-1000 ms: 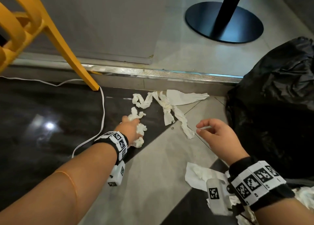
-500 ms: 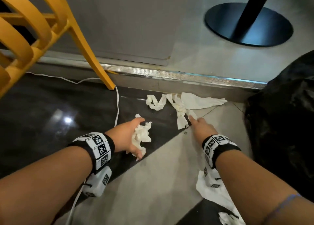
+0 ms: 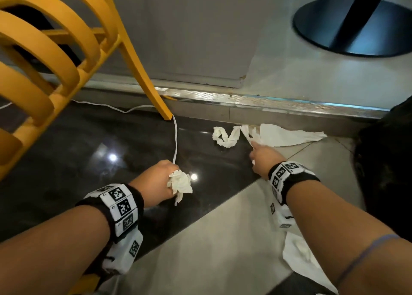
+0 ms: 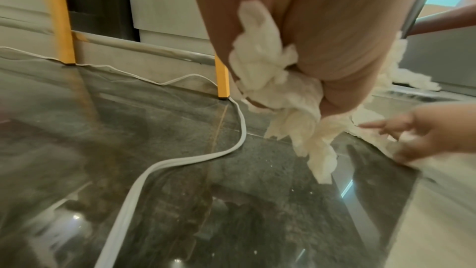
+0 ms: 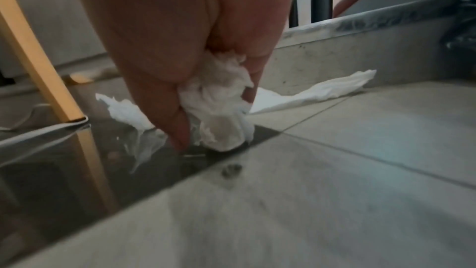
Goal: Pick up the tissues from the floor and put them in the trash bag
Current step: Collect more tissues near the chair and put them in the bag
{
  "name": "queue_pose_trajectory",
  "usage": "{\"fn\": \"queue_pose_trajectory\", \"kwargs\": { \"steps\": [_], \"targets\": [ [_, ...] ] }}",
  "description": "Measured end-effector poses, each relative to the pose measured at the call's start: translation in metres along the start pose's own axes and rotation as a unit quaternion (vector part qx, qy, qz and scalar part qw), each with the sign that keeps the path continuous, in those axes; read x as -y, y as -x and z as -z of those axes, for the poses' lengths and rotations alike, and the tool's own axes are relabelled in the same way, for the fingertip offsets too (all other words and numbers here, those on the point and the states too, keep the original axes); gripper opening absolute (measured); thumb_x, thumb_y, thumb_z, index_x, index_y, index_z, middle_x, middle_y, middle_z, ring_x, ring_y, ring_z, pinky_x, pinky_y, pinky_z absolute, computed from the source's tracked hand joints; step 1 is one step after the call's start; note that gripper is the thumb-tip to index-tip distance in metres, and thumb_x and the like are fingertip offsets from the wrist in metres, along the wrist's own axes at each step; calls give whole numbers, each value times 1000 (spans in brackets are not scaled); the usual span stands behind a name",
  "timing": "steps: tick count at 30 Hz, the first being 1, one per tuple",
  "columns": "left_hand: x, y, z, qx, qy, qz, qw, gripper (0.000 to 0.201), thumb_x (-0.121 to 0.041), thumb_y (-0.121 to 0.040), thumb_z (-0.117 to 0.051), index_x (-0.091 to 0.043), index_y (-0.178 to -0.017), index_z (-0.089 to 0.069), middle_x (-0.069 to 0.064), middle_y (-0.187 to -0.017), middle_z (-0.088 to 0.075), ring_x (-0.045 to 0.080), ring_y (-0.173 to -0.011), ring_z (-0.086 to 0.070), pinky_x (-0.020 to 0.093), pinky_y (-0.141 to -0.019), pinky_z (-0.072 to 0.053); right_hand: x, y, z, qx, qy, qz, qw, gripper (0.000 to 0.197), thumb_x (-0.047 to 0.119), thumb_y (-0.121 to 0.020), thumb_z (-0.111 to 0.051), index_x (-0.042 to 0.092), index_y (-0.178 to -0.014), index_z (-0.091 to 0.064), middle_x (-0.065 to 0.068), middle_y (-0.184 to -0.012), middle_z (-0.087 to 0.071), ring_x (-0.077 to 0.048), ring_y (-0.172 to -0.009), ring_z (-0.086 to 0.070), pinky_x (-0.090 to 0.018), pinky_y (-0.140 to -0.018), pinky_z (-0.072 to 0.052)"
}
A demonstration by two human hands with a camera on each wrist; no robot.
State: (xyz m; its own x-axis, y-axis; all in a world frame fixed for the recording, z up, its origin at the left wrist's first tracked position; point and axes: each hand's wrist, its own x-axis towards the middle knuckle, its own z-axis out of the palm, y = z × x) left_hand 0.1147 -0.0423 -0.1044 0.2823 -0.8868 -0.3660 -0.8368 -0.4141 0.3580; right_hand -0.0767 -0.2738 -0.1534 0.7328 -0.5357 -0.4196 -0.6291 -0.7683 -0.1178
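Note:
My left hand (image 3: 159,183) grips a crumpled white tissue wad (image 3: 181,182) (image 4: 278,97) just above the dark glossy floor. My right hand (image 3: 262,158) reaches to the tissue strips by the step and its fingers curl round a bunch of tissue (image 5: 219,107) that touches the floor. A twisted strip (image 3: 226,136) and a flat sheet (image 3: 287,135) trail from it along the step. Another tissue (image 3: 299,254) lies under my right forearm. The black trash bag (image 3: 388,165) stands at the right edge.
A yellow chair (image 3: 55,49) stands at the left, one leg (image 3: 151,80) close to the tissues. A white cable (image 3: 176,138) runs across the dark floor past that leg. A metal-edged step (image 3: 267,102) lies behind, and a black table base (image 3: 352,27) stands on it.
My right hand has reached forward and taken hold of the tissue strips by the step. My left hand has drawn back toward me with its wad, lifted off the floor.

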Motion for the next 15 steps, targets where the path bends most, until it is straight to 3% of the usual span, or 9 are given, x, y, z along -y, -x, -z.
{"fn": "queue_pose_trajectory", "kwargs": {
  "steps": [3,6,8,9,12,15],
  "targets": [
    [2,8,0,-5,8,4,1000,10,-23,-76,-68,-24,-81,-60,-8,-91,-52,5,-83,-58,16,-80,-45,4,0,-4,-25,-27,-44,998,27,4,-88,-47,7,-113,-56,-16,-114,-60,-33,-105,-59,-35,-88,-46],
    [1,17,4,-5,8,27,1000,9,-20,-80,-66,-15,-87,-62,-2,-96,-52,11,-85,-59,16,-78,-43,2,2,-10,-67,-159,-106,979,33,4,-88,-48,8,-120,-44,-5,-78,-54,-29,-84,-60,-33,-73,-44],
    [4,21,6,-3,5,35,999,11,-21,-81,-65,-14,-89,-62,-1,-98,-52,12,-87,-59,19,-80,-45,-2,-1,-9,-42,-212,-172,961,45,6,-89,-52,10,-130,-34,0,-69,-52,-21,-72,-56,-30,-66,-42],
    [6,22,6,-4,4,36,999,11,-21,-81,-65,-14,-89,-62,0,-99,-52,12,-86,-60,20,-80,-45,-4,-3,-8,-13,-211,-194,958,48,9,-89,-55,9,-132,-33,-2,-72,-56,-20,-73,-57,-30,-66,-44],
    [9,24,7,-1,4,46,999,16,-20,-80,-67,-12,-92,-61,-1,-101,-52,14,-87,-60,20,-81,-45,-7,-7,-8,58,-133,-197,970,44,26,-88,-62,3,-124,-51,-14,-112,-63,-29,-105,-60,-35,-86,-46],
    [10,25,6,-3,6,43,999,18,-19,-79,-68,-11,-94,-61,-4,-100,-49,14,-88,-60,16,-79,-44,-5,-5,-18,-4,-78,-165,983,35,31,-90,-59,4,-112,-60,-16,-112,-62,-31,-102,-60,-33,-82,-46]
  ]
}}
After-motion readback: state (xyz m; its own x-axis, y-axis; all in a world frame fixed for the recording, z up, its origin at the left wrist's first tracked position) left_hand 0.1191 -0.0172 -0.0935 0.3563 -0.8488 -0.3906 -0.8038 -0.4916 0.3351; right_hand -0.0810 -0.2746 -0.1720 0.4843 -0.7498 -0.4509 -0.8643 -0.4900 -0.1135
